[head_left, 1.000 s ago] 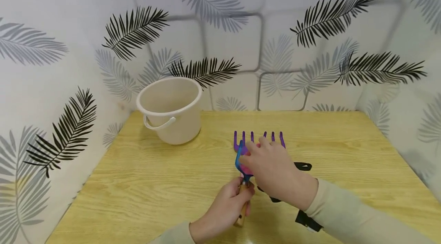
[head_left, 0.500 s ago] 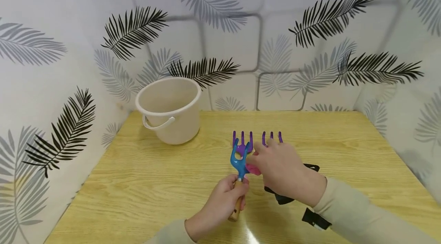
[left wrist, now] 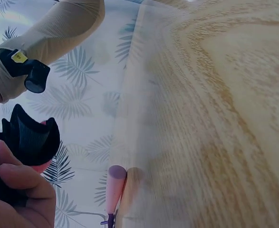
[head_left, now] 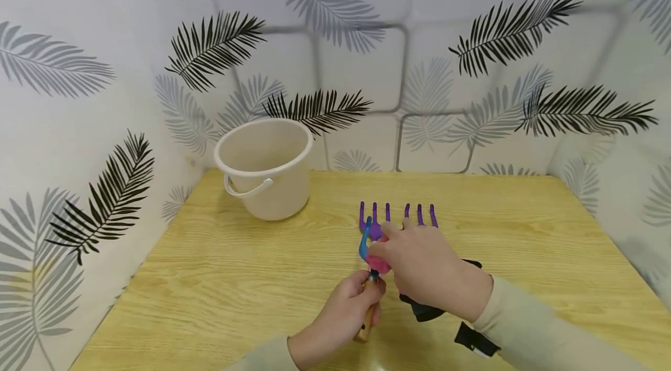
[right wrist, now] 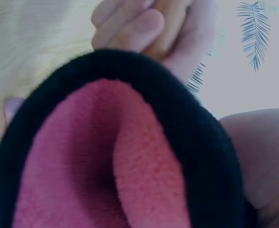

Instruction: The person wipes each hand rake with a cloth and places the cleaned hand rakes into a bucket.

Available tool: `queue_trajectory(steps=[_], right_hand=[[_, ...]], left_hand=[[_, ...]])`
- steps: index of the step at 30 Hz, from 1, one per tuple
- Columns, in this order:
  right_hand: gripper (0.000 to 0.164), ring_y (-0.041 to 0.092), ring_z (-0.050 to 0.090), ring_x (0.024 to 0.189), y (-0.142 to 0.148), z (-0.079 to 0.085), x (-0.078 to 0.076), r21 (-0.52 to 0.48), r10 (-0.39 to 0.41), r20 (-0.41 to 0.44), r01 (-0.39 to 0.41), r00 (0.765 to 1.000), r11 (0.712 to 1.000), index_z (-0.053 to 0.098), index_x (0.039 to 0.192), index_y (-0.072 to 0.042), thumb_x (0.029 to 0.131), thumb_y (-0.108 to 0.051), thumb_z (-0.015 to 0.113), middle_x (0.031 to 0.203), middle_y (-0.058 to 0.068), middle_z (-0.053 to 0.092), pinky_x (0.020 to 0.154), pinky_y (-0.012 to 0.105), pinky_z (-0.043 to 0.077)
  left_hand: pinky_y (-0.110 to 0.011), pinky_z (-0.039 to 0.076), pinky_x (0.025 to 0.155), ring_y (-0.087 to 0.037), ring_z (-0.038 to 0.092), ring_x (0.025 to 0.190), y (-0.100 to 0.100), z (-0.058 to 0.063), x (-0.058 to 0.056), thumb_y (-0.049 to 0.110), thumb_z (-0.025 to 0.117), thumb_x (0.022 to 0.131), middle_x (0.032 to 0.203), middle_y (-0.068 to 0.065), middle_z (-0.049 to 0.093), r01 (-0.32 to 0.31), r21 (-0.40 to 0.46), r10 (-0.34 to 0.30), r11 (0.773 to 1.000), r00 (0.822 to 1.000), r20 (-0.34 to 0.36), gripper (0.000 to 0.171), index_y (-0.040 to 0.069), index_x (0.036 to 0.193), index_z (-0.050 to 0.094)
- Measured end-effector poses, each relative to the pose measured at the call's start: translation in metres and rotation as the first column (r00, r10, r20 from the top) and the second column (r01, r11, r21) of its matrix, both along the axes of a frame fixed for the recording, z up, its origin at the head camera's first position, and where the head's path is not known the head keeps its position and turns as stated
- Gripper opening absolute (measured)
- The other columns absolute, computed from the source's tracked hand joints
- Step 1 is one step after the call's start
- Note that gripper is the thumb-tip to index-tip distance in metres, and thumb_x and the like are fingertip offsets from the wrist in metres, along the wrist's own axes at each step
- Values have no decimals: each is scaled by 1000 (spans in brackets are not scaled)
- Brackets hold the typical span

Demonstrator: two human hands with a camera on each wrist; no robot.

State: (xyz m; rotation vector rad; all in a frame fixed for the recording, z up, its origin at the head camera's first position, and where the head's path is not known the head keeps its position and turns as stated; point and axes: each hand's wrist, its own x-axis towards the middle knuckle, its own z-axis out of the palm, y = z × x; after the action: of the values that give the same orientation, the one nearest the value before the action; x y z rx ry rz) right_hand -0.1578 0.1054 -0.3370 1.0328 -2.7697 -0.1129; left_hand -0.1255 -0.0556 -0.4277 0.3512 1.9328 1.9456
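1. While the left hand (head_left: 343, 308) wraps its fingers round the wooden handle (head_left: 365, 328) of a blue fork (head_left: 363, 251), the right hand (head_left: 432, 266) pinches a pink, black-edged cloth (head_left: 378, 265) against the fork's head.
2. Beyond the right fingers, partly hidden, lie two purple forks (head_left: 374, 232).
3. Farther off, left of all fingers: a cream bucket (head_left: 283, 196).
4. Wood-grain tabletop (head_left: 236, 278) below the fingers; leaf-patterned wall (head_left: 356, 80) beyond.
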Motion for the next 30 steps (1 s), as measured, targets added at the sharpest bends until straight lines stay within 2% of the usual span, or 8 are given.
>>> queue_trajectory(steps=[5, 11, 13, 19, 25, 27, 30], right_hand=[[34, 23, 54, 70, 11, 3, -1, 35, -51, 48, 49, 998, 998, 76, 100, -26, 71, -10, 82, 88, 3, 61, 47, 35, 52], [35, 26, 61, 73, 14, 2, -1, 68, -108, -29, 110, 994, 992, 75, 103, -24, 71, -14, 83, 90, 5, 64, 43, 35, 52], [40, 27, 63, 72, 12, 2, 1, 57, -99, -37, 101, 994, 993, 75, 105, -26, 68, -17, 86, 91, 5, 65, 43, 35, 52], [50, 26, 63, 73, 11, 2, 8, -7, -26, 30, 26, 999, 1000, 74, 111, -27, 65, -21, 91, 99, 7, 68, 49, 38, 56], [35, 16, 50, 59, 21, 3, 0, -9, -68, 72, 69, 995, 998, 76, 100, -25, 70, -11, 87, 80, 2, 60, 45, 31, 50], [29, 15, 48, 57, 24, 1, -3, 3, -83, 53, 83, 995, 997, 76, 95, -23, 71, -10, 85, 76, 1, 59, 43, 29, 48], [30, 18, 49, 59, 26, -2, -8, 16, -121, 11, 121, 993, 993, 76, 95, -20, 68, -15, 89, 79, 4, 62, 43, 29, 50]], left_hand=[[-17, 32, 42, -7, 41, 47, 1, 1, 0, 16, 50, 103, 62, -1, 51, -8, 2, 8, 1000, 1000, -27, 14, 3, 100, 53], [-18, 34, 43, -8, 44, 50, 2, 2, -1, 16, 51, 103, 62, -1, 51, -50, -15, 50, 999, 998, -36, 16, 1, 104, 54], [-18, 33, 43, -8, 44, 50, 2, 2, -1, 16, 51, 103, 62, -1, 51, -51, -12, 51, 999, 998, -26, 16, 1, 106, 54], [-16, 33, 40, -7, 41, 44, 3, 2, -2, 18, 51, 103, 62, 0, 52, -38, 0, 38, 999, 999, 14, 20, 0, 110, 54], [-16, 37, 45, -7, 46, 50, 6, 1, 0, 14, 50, 103, 63, 0, 51, -4, 38, 4, 999, 1000, 17, 15, 0, 106, 52], [-17, 37, 46, -7, 47, 52, 7, 0, 1, 13, 50, 103, 63, 0, 51, -7, 42, 6, 999, 1000, 19, 14, 0, 106, 52], [-17, 36, 44, -7, 46, 50, 7, 0, 3, 14, 51, 103, 62, -1, 51, -16, 51, 15, 999, 999, 30, 14, 0, 106, 52]])
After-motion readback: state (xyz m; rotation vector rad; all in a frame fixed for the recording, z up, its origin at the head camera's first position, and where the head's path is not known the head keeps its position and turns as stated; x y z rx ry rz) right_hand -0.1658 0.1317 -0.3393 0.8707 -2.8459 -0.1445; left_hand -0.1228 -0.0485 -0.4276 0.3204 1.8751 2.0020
